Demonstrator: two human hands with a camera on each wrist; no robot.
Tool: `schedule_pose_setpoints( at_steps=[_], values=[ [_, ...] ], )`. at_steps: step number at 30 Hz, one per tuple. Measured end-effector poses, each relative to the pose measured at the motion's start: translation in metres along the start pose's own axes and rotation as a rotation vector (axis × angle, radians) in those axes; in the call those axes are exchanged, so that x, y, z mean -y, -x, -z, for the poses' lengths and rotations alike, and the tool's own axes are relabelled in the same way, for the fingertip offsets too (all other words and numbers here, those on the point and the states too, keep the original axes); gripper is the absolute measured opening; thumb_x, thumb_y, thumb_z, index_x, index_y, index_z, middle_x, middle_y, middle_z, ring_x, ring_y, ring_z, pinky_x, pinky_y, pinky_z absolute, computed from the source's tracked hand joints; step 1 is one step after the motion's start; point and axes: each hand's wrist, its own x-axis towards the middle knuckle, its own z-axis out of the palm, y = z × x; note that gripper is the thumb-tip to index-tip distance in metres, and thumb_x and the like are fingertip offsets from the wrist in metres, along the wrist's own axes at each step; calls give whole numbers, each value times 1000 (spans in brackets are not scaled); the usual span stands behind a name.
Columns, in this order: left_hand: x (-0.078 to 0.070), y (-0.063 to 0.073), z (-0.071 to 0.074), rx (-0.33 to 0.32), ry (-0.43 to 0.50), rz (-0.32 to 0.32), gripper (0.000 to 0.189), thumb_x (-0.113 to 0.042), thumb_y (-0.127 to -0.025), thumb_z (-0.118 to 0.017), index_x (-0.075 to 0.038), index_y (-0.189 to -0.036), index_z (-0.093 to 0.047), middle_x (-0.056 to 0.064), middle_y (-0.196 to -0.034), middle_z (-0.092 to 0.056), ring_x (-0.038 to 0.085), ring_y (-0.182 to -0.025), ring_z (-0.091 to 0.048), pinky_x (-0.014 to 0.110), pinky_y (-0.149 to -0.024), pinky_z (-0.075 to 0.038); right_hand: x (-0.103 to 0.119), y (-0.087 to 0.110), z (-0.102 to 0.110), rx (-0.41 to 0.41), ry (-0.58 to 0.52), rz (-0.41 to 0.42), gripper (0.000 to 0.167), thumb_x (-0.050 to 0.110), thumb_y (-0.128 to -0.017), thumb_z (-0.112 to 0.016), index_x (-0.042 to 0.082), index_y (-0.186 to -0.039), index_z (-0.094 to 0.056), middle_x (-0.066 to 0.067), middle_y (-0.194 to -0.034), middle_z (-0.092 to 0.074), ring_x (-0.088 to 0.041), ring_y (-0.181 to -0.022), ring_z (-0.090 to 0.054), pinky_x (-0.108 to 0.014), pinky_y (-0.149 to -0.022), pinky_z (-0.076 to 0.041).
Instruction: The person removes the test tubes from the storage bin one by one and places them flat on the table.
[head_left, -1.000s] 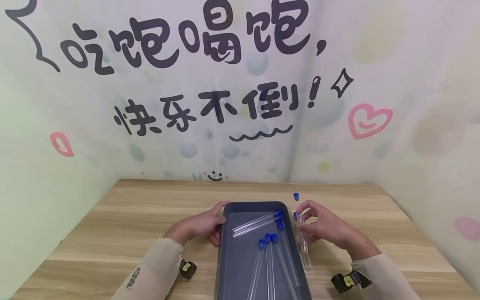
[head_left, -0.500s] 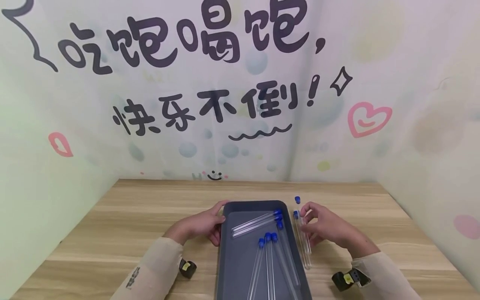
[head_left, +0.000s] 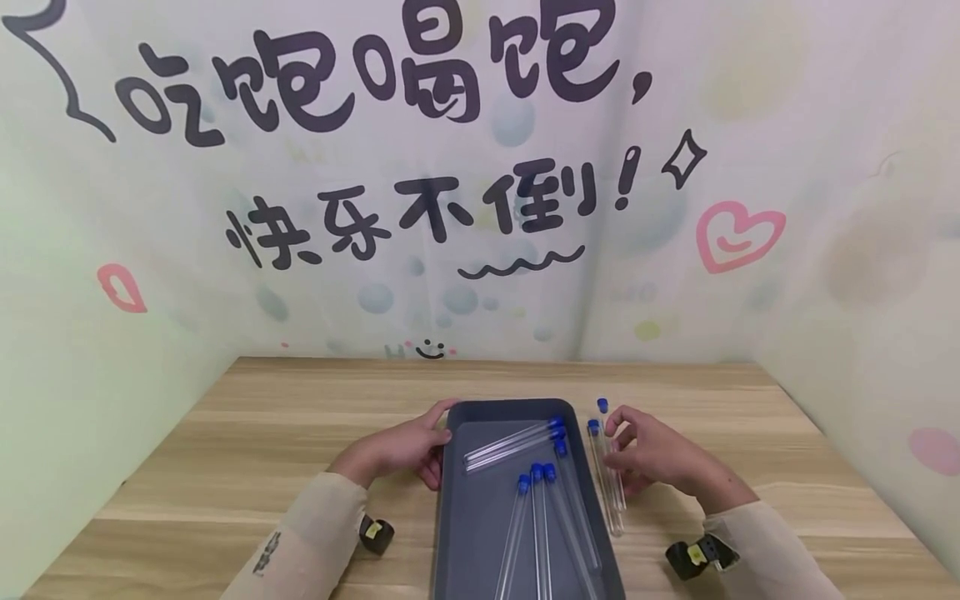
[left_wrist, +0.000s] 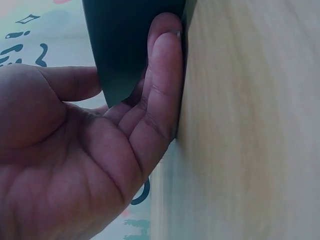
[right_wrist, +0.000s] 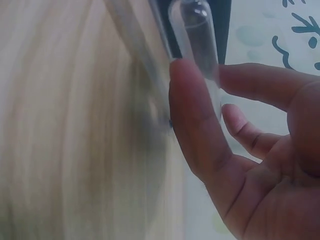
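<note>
Pinching the tray (head_left: 474, 533) by its side, likely for steadiness, is the left hand (head_left: 408, 448); the right hand (head_left: 651, 452) pinches a tube (right_wrist: 201, 37).

Across the pale, creased back wall (head_left: 480, 321), bold black Chinese characters (head_left: 433, 204) run in two rows! A pink heart (head_left: 735, 244) beams at the right, a smiley face (head_left: 430, 353) sits low, and pale side walls (head_left: 97, 417) flank a wood-grain table (head_left: 315, 400) under soft, even light.
</note>
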Motion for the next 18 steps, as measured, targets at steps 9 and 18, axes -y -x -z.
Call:
schedule_pose_setpoints(
  at_steps=[9,18],
  values=[
    [1,0,1,-1,0,-15,57,-11,-108,-30,-25,-160,-10,16,-79,-61,23,-64,-64,39,-61,-61,-5,-2,-2,-5,58,-29,38,3,-89,-69,-1,-116,-42,-16,-100,-52,-24,-70,-63,-43,-59,-62],
    [3,0,2,8,3,-20,56,-11,-108,-30,-26,-159,-11,16,-80,-63,23,-64,-65,39,-61,-61,-9,-1,0,6,99,-42,42,5,-88,-72,0,-117,-41,-17,-100,-55,-24,-65,-64,-42,-57,-61]
  ],
)
